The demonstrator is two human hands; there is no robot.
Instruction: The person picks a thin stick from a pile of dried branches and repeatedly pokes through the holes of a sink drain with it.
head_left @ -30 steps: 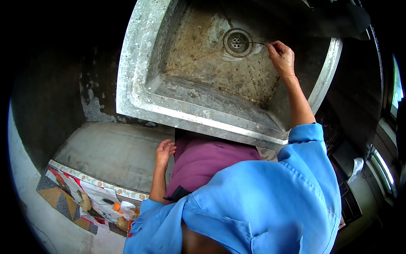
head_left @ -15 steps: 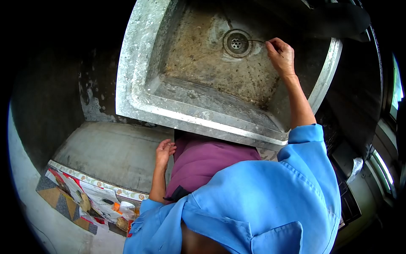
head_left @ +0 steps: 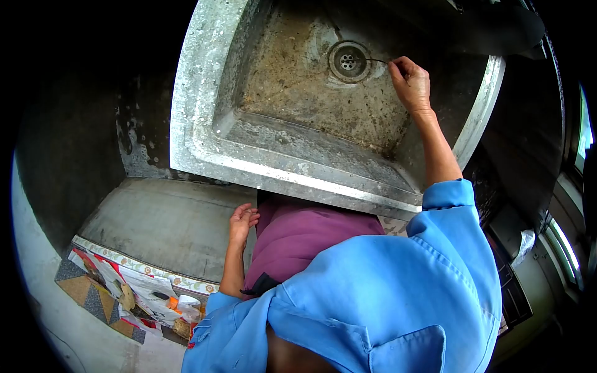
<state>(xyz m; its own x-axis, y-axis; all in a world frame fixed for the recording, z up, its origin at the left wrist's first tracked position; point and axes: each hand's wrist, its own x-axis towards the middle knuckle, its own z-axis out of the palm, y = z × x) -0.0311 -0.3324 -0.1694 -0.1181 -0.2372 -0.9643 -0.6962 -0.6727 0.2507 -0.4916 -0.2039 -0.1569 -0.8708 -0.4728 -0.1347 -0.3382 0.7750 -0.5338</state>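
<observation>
Over the stained concrete sink [head_left: 280, 177], my right hand [head_left: 411, 82] pinches the end of a thin, dark, wire-like piece [head_left: 378, 60]. From my fingertips it runs left to the round drain [head_left: 349, 61], whose strainer has several holes. Whether its far tip sits inside a hole is too small to tell. My left hand [head_left: 243, 222] hangs below the sink's front edge, beside the purple clothing [head_left: 311, 231] at my waist. Its fingers are loosely bent and apart, with nothing in them.
A grey slab [head_left: 171, 221] with a patterned edge lies to the left. Below it are papers and packets [head_left: 146, 292]. A dark, blurred object [head_left: 497, 31] overhangs the sink's upper right corner. A white plastic bag [head_left: 524, 245] is at the far right.
My right hand has shifted slightly left toward the drain, still pinching the wire-like piece. My left hand stays almost where it was.
</observation>
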